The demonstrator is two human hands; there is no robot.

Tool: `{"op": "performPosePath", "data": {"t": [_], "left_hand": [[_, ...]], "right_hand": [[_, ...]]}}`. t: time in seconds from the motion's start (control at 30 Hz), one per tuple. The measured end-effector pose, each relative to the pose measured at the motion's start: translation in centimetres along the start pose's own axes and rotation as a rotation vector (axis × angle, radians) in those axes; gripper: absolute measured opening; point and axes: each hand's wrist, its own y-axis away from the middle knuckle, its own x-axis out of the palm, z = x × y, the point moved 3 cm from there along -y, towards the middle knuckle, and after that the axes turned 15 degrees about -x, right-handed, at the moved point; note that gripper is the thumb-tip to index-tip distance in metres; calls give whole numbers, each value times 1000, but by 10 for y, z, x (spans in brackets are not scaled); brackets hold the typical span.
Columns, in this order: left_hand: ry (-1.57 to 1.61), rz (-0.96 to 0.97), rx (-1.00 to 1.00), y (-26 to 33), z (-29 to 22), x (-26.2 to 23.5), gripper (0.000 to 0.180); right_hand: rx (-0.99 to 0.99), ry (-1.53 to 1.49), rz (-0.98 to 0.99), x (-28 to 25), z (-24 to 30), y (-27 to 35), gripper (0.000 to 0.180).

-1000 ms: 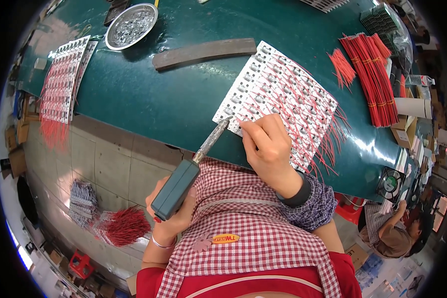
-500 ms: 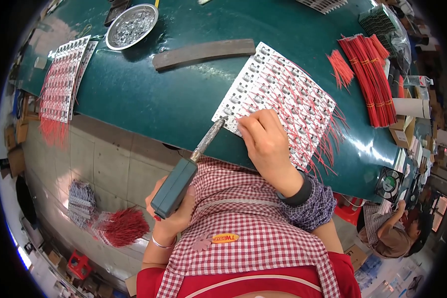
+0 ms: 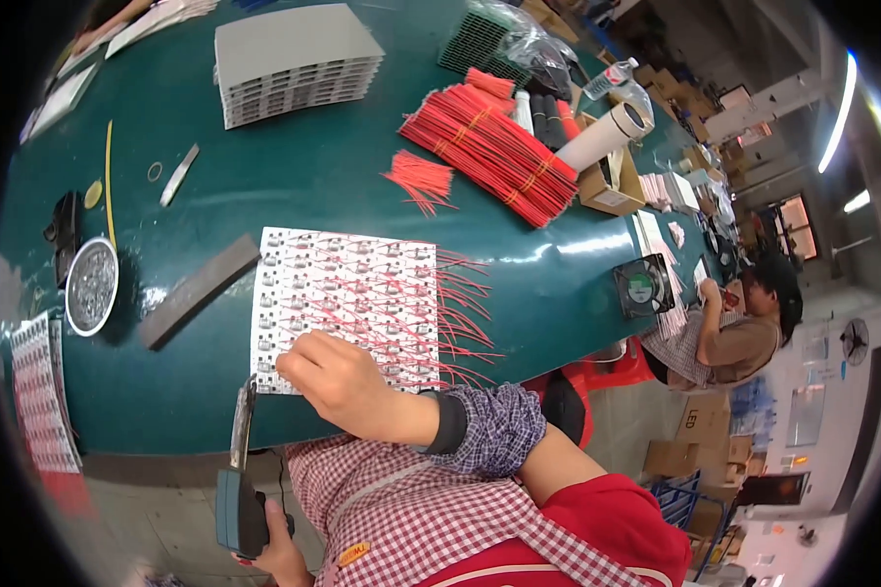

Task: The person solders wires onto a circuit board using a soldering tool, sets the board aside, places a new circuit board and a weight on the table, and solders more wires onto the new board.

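Observation:
A white panel of small circuit boards (image 3: 347,266) lies near the table's front edge, with thin red wires (image 3: 465,313) trailing off its right side. My left hand (image 3: 282,550) is wrapped round the handle of a blue-grey soldering gun (image 3: 237,509). Its silvery tip points up and meets the panel's near left corner, as far as I can tell. Just right of that tip, my right hand (image 3: 341,383) rests over the panel's near edge with fingers pinched. What sits between those fingertips is hidden; red wires lie around them.
A dark bar (image 3: 201,292) and a metal bowl (image 3: 116,284) of shiny bits lie left of the panel. Beyond it are red wire bundles (image 3: 489,152) and stacked panels (image 3: 299,49). A small black fan (image 3: 644,286) stands right. Another person (image 3: 734,328) sits farther right.
The whole view has turned, so the panel and bowl appear farther left and more of the room shows at right. Both hands stay at the panel's near left corner, the soldering gun now more upright.

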Motion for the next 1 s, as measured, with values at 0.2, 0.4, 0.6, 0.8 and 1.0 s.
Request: {"op": "performPosePath", "data": {"t": [0.2,0.4,0.6,0.8,1.0], "left_hand": [[17,-5,7,3,-1,0,31],[46,33,-121,13,-16,0,25],[-57,102,119,18,-49,8,20],[17,149,47,20,-48,8,22],[-19,173,74,18,-47,9,22]], "right_hand": [[27,-55,82,6,0,14,18],[-19,-16,24,6,-4,19,20],[19,-44,62,11,-4,20,16],[30,-43,65,12,-3,19,18],[18,-33,89,14,-3,20,21]]}}
